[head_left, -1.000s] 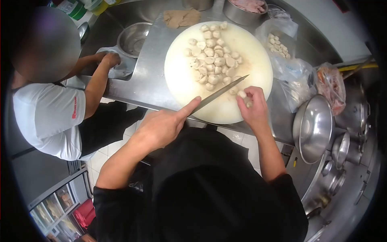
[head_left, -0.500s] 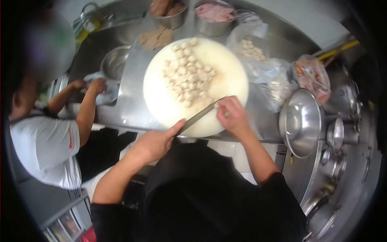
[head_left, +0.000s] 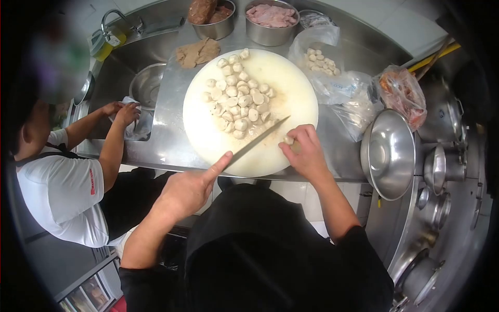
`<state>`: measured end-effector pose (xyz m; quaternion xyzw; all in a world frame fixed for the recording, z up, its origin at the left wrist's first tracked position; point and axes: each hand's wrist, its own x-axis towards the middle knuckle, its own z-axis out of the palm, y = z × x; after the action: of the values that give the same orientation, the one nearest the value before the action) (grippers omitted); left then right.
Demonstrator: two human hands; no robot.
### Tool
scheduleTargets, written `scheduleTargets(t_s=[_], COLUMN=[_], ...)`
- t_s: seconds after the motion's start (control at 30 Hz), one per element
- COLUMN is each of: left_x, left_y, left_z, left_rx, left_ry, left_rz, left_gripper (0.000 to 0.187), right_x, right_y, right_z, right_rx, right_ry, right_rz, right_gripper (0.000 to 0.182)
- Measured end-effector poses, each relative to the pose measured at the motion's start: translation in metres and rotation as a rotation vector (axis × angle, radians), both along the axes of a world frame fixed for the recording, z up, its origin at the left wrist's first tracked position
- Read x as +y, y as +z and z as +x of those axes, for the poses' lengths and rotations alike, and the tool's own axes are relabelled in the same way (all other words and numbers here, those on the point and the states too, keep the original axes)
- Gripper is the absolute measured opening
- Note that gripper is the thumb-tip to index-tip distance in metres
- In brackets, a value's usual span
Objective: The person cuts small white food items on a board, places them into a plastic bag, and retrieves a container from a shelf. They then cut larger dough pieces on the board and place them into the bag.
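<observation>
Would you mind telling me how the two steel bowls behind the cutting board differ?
The left bowl holds dark brown meat; the right bowl holds pale pink meat. The right bowl looks wider, and the left bowl is cut off by the top edge of the picture. Both are round, steel and standing upright on the counter.

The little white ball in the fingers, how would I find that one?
Start at the round white cutting board. At its near right edge the right hand pinches one ball beside the knife tip. The other balls lie heaped mid-board, untouched.
</observation>
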<state>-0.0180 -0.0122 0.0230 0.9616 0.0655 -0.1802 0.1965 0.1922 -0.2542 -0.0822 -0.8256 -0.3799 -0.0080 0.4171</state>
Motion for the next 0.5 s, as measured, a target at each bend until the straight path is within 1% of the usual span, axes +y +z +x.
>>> scheduleTargets(t_s=[0.03,0.07,0.1,0.13,0.3,0.5], left_x=[-0.004,-0.007,-0.006,-0.007,-0.008,-0.02], left_y=[0.004,0.006,0.004,0.005,0.015,0.003], left_z=[0.001,0.0,-0.001,0.0,0.001,0.024], left_rx=[0.018,0.035,0.049,0.065,0.114,0.335], left_ry=[-0.002,-0.004,-0.021,-0.024,-0.03,-0.017], left_rz=[-0.006,-0.013,-0.017,-0.005,0.011,0.004], left_gripper=[0.07,0.068,0.074,0.074,0.074,0.077], right_x=[0.0,0.001,0.001,0.002,-0.001,-0.001], right_y=[0.002,0.004,0.006,0.007,0.005,0.002], right_z=[0.0,0.0,0.001,0.002,0.003,0.001], right_rx=[0.047,0.002,-0.042,-0.087,-0.118,-0.113], right_ry=[-0.031,-0.011,0.01,0.031,0.041,0.041], right_rz=[0.013,0.022,0.031,0.04,0.045,0.032], right_gripper=[0.02,0.019,0.018,0.017,0.013,0.016])
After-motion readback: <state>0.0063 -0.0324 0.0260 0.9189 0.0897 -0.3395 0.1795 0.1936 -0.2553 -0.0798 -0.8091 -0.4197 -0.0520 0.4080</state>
